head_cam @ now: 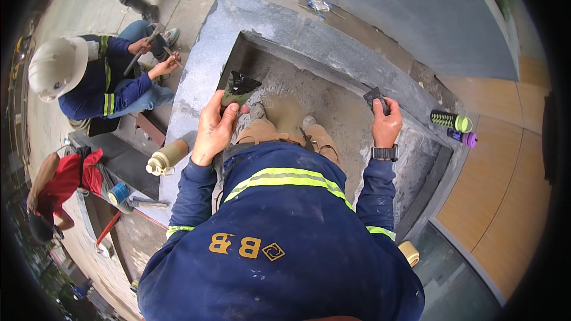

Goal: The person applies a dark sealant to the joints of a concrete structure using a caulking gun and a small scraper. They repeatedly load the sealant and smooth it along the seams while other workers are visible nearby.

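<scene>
My left hand holds up a small greenish piece with a glossy black, jagged top; what it is made of I cannot tell. Between the thumb and fingers of my right hand is a small dark flat piece, close to the inner edge of the stone rim. Both hands are apart, one on each side of my body. Below them my boots stand in a recessed basin with a wet, muddy floor, framed by a wide grey stone border.
At left, a co-worker in a white hard hat holds a hammer and a thin tool. A beige bottle lies near my left forearm. Black-green and purple bottles are at right, a crumpled plastic bag beyond the border.
</scene>
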A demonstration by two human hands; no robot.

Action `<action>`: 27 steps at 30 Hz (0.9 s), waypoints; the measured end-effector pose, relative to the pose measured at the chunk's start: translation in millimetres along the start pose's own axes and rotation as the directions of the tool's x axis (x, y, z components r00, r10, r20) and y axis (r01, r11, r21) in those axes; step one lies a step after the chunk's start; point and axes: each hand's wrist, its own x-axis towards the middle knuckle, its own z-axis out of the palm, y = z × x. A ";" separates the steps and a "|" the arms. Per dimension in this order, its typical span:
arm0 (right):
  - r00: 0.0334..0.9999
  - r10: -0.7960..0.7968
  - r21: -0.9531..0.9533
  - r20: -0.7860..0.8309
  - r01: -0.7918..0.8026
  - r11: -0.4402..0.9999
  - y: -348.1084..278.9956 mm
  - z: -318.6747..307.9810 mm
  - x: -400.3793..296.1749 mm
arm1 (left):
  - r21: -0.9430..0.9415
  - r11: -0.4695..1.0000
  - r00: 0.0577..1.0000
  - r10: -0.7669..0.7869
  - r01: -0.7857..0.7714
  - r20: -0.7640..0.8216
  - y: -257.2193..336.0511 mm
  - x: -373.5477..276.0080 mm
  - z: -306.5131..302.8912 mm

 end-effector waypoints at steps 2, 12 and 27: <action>0.997 0.028 -0.029 -0.075 -0.030 0.999 -0.5 -12.7 -8.2 | 0.015 1.000 0.994 -0.028 0.027 0.102 -3.9 12.7 -8.2; 0.938 -0.311 -0.456 -0.152 0.213 0.864 -43.2 -53.9 -26.7 | 0.173 0.976 0.879 0.036 -0.134 0.476 13.6 51.7 36.1; 0.766 -0.641 -0.238 0.039 0.630 0.739 -102.6 -70.6 -14.0 | 0.250 0.818 0.735 0.276 -0.518 0.620 67.2 47.1 136.3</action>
